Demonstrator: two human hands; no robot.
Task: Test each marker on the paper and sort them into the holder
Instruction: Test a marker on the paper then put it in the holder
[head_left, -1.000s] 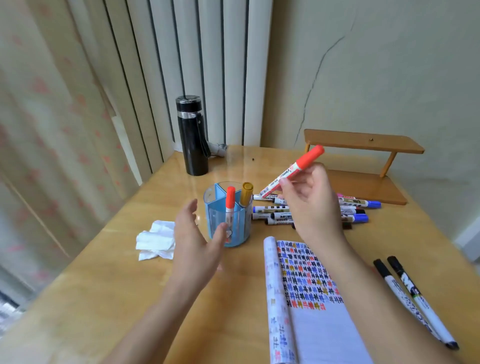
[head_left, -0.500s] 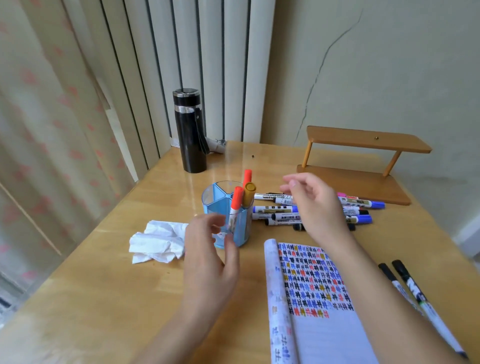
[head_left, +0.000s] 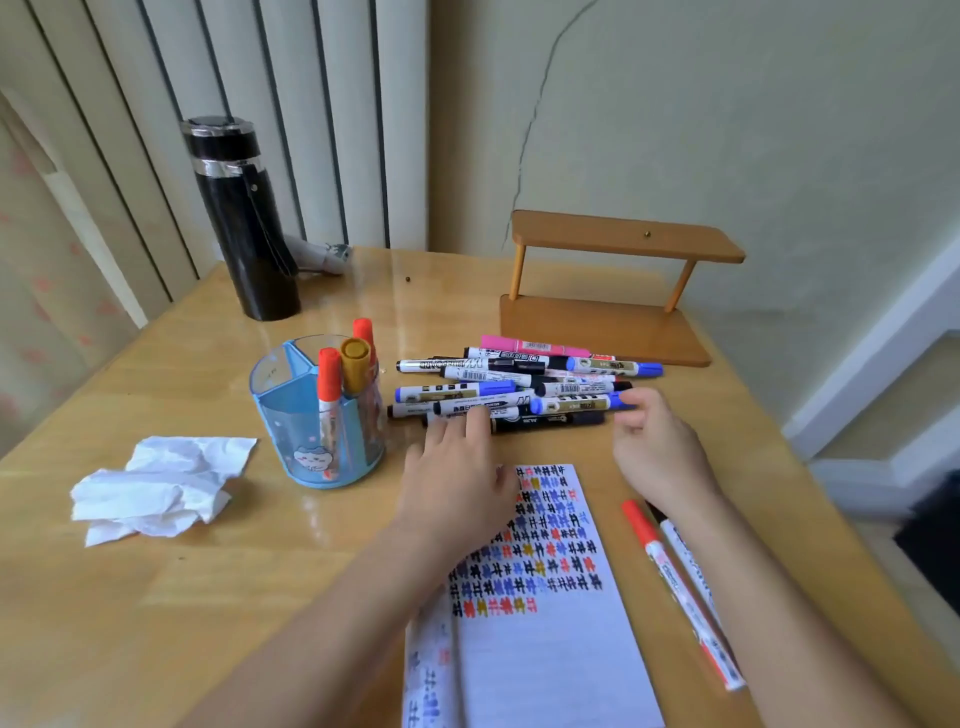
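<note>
A person's left hand (head_left: 457, 467) rests straight fingers on the near edge of a heap of white-barrelled markers with blue and black caps (head_left: 519, 387) on the wooden table (head_left: 156, 597). Its grip is loose and empty, probably picking the next to test. The right hand (head_left: 660, 447) hovers beside a blue cap, its grip relaxed and empty. The white paper pad covered in coloured test marks (head_left: 550, 665) lies under both wrists. The blue translucent plastic holder (head_left: 280, 426), left of the heap, holds two orange-capped markers (head_left: 329, 384) and a gold-capped marker (head_left: 355, 366).
</note>
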